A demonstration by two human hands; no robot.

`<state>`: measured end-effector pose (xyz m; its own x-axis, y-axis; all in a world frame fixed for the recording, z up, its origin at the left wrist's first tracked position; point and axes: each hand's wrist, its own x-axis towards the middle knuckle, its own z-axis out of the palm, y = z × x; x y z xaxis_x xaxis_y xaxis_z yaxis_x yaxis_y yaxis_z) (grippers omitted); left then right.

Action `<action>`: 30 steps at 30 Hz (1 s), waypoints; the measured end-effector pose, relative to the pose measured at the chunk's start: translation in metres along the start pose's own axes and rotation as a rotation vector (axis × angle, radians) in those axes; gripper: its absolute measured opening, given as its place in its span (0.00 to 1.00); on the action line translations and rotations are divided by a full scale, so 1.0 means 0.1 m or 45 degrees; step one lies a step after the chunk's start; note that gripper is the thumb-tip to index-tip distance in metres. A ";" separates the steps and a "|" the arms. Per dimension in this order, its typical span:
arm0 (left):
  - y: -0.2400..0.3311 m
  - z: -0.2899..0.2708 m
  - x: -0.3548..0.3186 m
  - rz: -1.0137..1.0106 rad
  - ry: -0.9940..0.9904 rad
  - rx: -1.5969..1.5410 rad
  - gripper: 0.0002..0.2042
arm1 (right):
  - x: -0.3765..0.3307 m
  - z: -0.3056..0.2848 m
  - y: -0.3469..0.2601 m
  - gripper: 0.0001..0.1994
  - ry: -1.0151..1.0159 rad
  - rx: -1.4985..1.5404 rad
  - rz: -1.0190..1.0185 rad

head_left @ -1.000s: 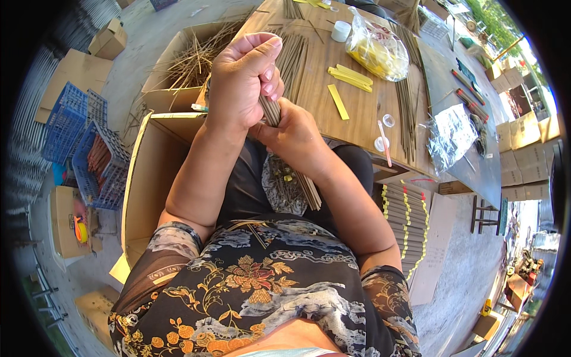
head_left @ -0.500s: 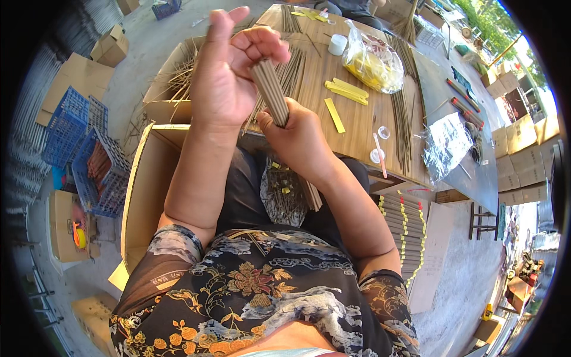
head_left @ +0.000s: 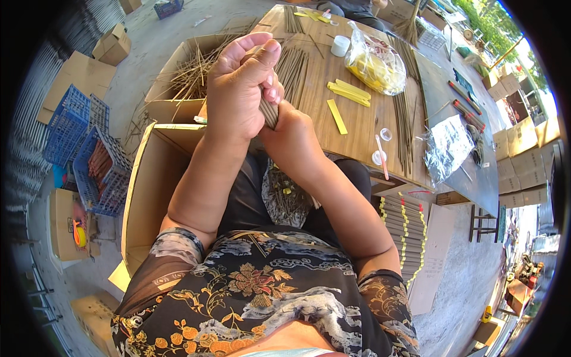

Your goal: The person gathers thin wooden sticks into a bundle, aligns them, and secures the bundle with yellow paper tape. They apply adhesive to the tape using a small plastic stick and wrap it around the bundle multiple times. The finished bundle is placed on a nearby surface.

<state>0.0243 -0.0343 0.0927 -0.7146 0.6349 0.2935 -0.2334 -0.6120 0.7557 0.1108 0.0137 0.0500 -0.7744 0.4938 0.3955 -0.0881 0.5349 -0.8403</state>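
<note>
A bundle of brown incense sticks (head_left: 269, 113) is held at a slant above my lap. My left hand (head_left: 237, 89) is closed round its upper end, with the thumb bent over the top and the fingers curled about it. Just below, my right hand (head_left: 292, 132) grips the same bundle, knuckles toward the table. Between the two hands only a short stretch of the sticks shows. Its lower end is mostly hidden behind my right forearm. Under my hands lies a clear plastic bag (head_left: 279, 208) on my lap, with stick pieces and yellow bits in it.
Ahead stands a wooden table (head_left: 363, 128) bearing loose sticks (head_left: 292, 71), yellow paper strips (head_left: 349, 90), a plastic bag (head_left: 375, 62) and a white jar (head_left: 340, 46). Cardboard boxes (head_left: 151, 202) flank my left. Banded stick bundles (head_left: 404, 232) lie at my right. Another person sits beyond the table.
My left hand was open with fingers spread by the bundle's top; it has come down and right and closed round that end. My right hand keeps its grip.
</note>
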 end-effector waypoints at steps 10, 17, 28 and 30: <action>0.03 0.02 0.00 0.021 -0.074 0.053 0.11 | 0.06 -0.11 -0.05 0.08 -0.239 0.007 0.111; 0.02 0.00 0.01 -0.063 -0.185 -0.009 0.10 | 0.03 -0.02 0.07 0.08 -0.197 0.325 0.064; -0.03 -0.08 -0.04 0.231 -0.145 -0.021 0.29 | 0.07 -0.01 0.11 0.09 0.038 -0.040 0.073; -0.10 0.00 -0.10 0.194 -0.056 0.120 0.29 | 0.06 0.00 0.13 0.09 0.089 -0.259 -0.037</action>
<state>0.0332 -0.0344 0.0819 -0.7070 0.5595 0.4326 -0.0600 -0.6569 0.7516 0.1052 0.0230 0.0414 -0.7273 0.5188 0.4494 0.0241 0.6736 -0.7387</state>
